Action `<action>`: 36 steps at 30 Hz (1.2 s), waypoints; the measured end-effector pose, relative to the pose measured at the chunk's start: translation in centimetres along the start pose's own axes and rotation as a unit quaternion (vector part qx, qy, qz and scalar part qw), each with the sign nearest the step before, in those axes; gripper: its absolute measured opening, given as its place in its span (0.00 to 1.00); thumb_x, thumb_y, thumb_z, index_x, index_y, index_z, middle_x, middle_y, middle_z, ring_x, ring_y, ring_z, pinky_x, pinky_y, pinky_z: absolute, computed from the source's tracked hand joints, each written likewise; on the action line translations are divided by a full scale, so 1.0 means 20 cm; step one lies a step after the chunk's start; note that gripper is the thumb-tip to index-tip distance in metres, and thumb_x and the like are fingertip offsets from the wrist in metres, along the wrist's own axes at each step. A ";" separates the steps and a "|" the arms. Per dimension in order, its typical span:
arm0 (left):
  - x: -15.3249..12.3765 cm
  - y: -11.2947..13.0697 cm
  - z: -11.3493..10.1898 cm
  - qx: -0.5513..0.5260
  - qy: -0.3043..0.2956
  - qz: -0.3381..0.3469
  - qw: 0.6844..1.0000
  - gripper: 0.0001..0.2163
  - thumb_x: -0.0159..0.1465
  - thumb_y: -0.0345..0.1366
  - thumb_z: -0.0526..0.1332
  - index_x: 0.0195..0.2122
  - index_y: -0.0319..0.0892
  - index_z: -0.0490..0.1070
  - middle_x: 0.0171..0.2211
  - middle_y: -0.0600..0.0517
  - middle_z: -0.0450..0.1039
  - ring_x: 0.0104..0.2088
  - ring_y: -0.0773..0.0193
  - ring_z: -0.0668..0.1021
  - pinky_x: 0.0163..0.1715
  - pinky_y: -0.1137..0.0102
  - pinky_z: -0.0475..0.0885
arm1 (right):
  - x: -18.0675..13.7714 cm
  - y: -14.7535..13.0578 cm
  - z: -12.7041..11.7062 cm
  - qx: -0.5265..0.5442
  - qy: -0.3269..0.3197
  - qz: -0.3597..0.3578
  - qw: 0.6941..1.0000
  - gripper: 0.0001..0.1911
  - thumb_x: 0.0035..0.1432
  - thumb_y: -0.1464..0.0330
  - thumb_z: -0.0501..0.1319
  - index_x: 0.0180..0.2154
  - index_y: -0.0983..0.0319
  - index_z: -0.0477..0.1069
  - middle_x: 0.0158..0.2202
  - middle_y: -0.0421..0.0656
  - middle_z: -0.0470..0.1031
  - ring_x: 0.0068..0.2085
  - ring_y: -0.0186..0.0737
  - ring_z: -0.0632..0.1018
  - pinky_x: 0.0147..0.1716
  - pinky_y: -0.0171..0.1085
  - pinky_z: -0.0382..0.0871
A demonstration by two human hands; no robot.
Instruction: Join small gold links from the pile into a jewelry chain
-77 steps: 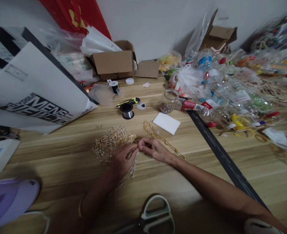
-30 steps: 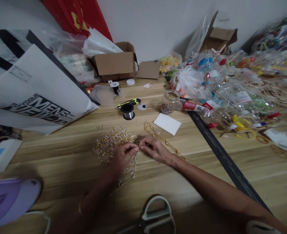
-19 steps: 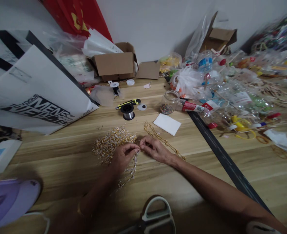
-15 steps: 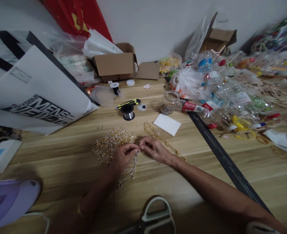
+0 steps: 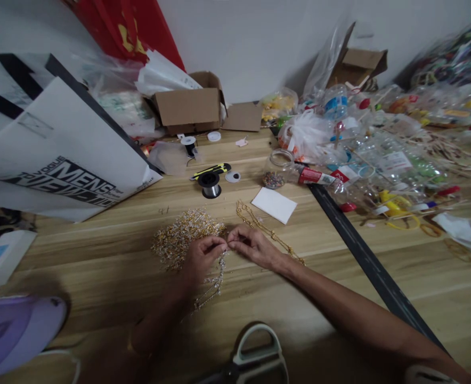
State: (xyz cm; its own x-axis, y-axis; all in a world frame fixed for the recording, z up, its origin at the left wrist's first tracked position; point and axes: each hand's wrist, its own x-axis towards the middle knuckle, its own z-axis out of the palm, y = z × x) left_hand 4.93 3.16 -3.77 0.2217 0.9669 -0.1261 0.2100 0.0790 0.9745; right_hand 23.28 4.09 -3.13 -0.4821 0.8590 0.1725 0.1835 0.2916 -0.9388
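Note:
Between thumb and forefinger, my left hand [image 5: 203, 257] pinches the upper end of a silver beaded chain [image 5: 219, 274], which trails down onto the wood tabletop [image 5: 259, 314]. My right hand [image 5: 253, 246] meets it fingertip to fingertip, its thumb and forefinger pinched together; whatever is between them is too small to make out. Behind my left hand spreads a heap of small gold and silver pieces [image 5: 183, 232]. A gold chain [image 5: 267, 230] lies beyond my right hand, partly behind it.
A wire spool [image 5: 209, 186], a yellow-black cutter [image 5: 213, 169], a white card [image 5: 274, 205] and a jar of beads [image 5: 275, 173] stand farther back. Scissors [image 5: 259, 352] lie at the near edge. Plastic bottles [image 5: 391, 154] crowd the right; a paper bag [image 5: 67, 154] stands left.
My fingertips have drawn slightly closer together, with the right hand shifting a little to the left. The chain still hangs from my left hand.

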 end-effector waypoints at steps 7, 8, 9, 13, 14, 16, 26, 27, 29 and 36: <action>0.00 0.02 0.01 0.007 0.012 -0.010 1.000 0.06 0.52 0.36 0.63 0.26 0.38 0.74 0.24 0.53 0.74 0.27 0.67 0.74 0.30 0.74 0.68 | -0.01 0.01 0.00 -0.075 0.005 -0.081 0.994 0.06 0.62 0.68 0.54 0.33 0.63 0.66 0.31 0.42 0.68 0.32 0.35 0.69 0.33 0.34 0.62; 0.00 0.02 0.01 0.009 0.010 -0.008 1.000 0.06 0.52 0.36 0.63 0.26 0.38 0.74 0.24 0.53 0.74 0.27 0.66 0.74 0.31 0.73 0.68 | -0.01 0.01 0.00 -0.090 0.004 -0.093 0.992 0.07 0.62 0.68 0.53 0.33 0.63 0.66 0.31 0.43 0.68 0.33 0.36 0.69 0.34 0.34 0.63; 0.00 0.02 0.01 0.011 0.010 -0.005 1.000 0.06 0.53 0.36 0.63 0.26 0.38 0.74 0.24 0.53 0.75 0.27 0.66 0.74 0.31 0.73 0.68 | -0.01 0.01 -0.01 -0.104 0.002 -0.103 0.989 0.07 0.63 0.68 0.53 0.34 0.63 0.66 0.32 0.43 0.69 0.33 0.36 0.69 0.34 0.35 0.63; 0.00 0.01 0.01 0.021 0.004 0.002 1.000 0.07 0.53 0.37 0.63 0.27 0.38 0.74 0.25 0.53 0.75 0.27 0.66 0.74 0.30 0.74 0.68 | -0.01 0.01 -0.01 -0.126 -0.006 -0.117 0.985 0.07 0.64 0.69 0.51 0.35 0.63 0.65 0.33 0.44 0.68 0.34 0.37 0.69 0.36 0.35 0.63; 0.00 0.01 0.01 0.024 0.003 0.004 1.000 0.07 0.54 0.37 0.62 0.27 0.38 0.74 0.25 0.53 0.75 0.27 0.66 0.74 0.30 0.74 0.68 | -0.01 0.01 -0.01 -0.121 -0.007 -0.114 0.986 0.07 0.64 0.69 0.51 0.35 0.63 0.65 0.33 0.44 0.68 0.33 0.36 0.68 0.36 0.35 0.63; -0.01 0.02 0.00 0.033 -0.001 0.008 0.999 0.07 0.55 0.37 0.62 0.27 0.38 0.75 0.25 0.53 0.75 0.27 0.66 0.74 0.30 0.74 0.68 | -0.01 0.02 -0.01 -0.105 -0.007 -0.100 0.989 0.08 0.63 0.68 0.51 0.34 0.63 0.65 0.32 0.43 0.67 0.33 0.36 0.68 0.35 0.34 0.62; -0.01 0.01 0.01 0.044 0.003 0.035 0.998 0.07 0.56 0.37 0.61 0.29 0.38 0.75 0.28 0.51 0.77 0.30 0.65 0.76 0.32 0.73 0.70 | 0.00 -0.02 -0.01 0.129 -0.049 0.078 0.987 0.17 0.59 0.56 0.55 0.32 0.65 0.65 0.24 0.38 0.65 0.25 0.30 0.66 0.23 0.30 0.59; -0.01 0.01 0.01 0.046 0.011 0.037 0.998 0.07 0.55 0.37 0.62 0.29 0.38 0.74 0.27 0.51 0.77 0.29 0.65 0.76 0.32 0.73 0.70 | 0.00 -0.02 -0.01 0.143 -0.051 0.087 0.985 0.18 0.59 0.55 0.56 0.31 0.65 0.64 0.24 0.38 0.65 0.25 0.29 0.66 0.23 0.29 0.60; -0.01 0.01 0.01 0.052 0.030 0.048 0.997 0.06 0.55 0.36 0.62 0.30 0.39 0.73 0.27 0.51 0.76 0.30 0.65 0.76 0.32 0.73 0.70 | 0.00 -0.02 -0.01 0.164 -0.058 0.100 0.980 0.18 0.58 0.55 0.57 0.31 0.65 0.65 0.24 0.38 0.65 0.24 0.29 0.67 0.24 0.29 0.61; -0.04 0.04 0.02 0.160 0.070 0.135 0.975 0.03 0.58 0.33 0.60 0.28 0.41 0.70 0.27 0.53 0.74 0.30 0.66 0.75 0.34 0.73 0.69 | 0.01 0.00 -0.01 0.226 -0.074 0.129 0.963 0.18 0.56 0.55 0.59 0.32 0.65 0.66 0.24 0.38 0.66 0.25 0.28 0.68 0.23 0.28 0.64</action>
State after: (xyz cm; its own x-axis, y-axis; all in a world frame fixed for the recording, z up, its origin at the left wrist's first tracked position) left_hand 5.34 2.30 -2.97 0.1830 0.9672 0.1763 0.4530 -0.2421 0.8580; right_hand 23.36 4.31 -3.02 -0.5934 0.7991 -0.0963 -0.0627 -0.1652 -0.9843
